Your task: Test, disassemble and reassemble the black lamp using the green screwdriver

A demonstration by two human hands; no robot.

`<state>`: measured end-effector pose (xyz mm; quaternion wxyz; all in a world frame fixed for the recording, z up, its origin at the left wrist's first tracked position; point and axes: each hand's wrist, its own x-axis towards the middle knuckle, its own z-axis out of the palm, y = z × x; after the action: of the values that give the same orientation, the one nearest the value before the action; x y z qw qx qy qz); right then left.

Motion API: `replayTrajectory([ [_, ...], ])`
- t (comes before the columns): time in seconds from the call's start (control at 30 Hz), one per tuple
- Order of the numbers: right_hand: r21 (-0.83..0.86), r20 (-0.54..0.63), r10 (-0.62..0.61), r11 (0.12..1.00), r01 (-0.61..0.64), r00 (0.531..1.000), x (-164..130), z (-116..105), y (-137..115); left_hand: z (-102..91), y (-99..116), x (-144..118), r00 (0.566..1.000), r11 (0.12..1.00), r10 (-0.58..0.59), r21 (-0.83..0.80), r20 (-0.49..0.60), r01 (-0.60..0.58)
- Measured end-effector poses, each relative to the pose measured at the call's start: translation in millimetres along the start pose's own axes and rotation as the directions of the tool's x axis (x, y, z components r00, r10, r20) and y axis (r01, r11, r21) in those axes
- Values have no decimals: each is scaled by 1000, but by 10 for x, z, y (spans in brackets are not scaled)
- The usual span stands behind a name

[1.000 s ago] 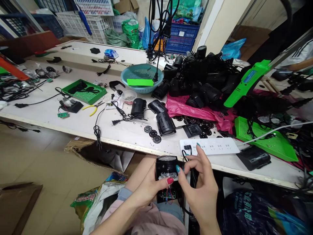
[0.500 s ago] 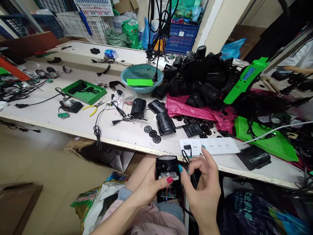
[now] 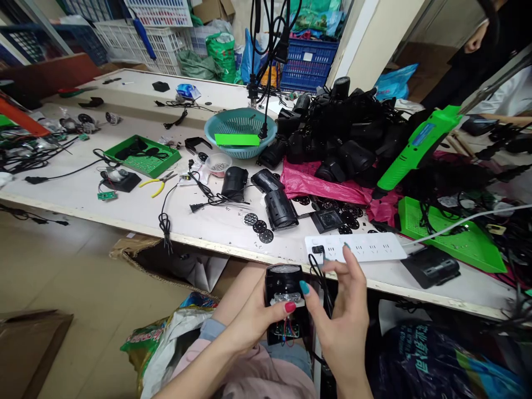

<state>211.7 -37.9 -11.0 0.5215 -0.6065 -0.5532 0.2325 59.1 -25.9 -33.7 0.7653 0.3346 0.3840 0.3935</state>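
Observation:
A black plastic lamp housing [image 3: 283,280] is held over my lap, just below the table edge. It has a round lens on top, a clear part in its middle, and a green circuit board [image 3: 286,331] with red and blue wires at its lower end. My left hand [image 3: 260,316] grips it from the left, thumb pressed on its front. On the other side, my right hand [image 3: 344,318] has its fingers spread; its thumb tip is at the housing's right edge, and whether it touches I cannot tell. A black cable [image 3: 318,274] runs behind this hand to the white power strip [image 3: 378,249].
A green electric screwdriver [image 3: 415,152] hangs at the right, over a pink plastic bag [image 3: 328,185] and a heap of black housings [image 3: 353,122]. A blue-green basket [image 3: 241,124], yellow-handled pliers [image 3: 158,185] and a green tray [image 3: 143,160] lie on the table [image 3: 124,213].
The green screwdriver has swung left and down. My right hand has shifted slightly left, while my left hand keeps its hold on the housing. More of a person shows at the upper right.

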Motion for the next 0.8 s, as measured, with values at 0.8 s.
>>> replayTrajectory([
  [0.8,196,94,-189,966,168,977,-205,-154,155,-17,214,10,977,953,181,226,110,-201],
])
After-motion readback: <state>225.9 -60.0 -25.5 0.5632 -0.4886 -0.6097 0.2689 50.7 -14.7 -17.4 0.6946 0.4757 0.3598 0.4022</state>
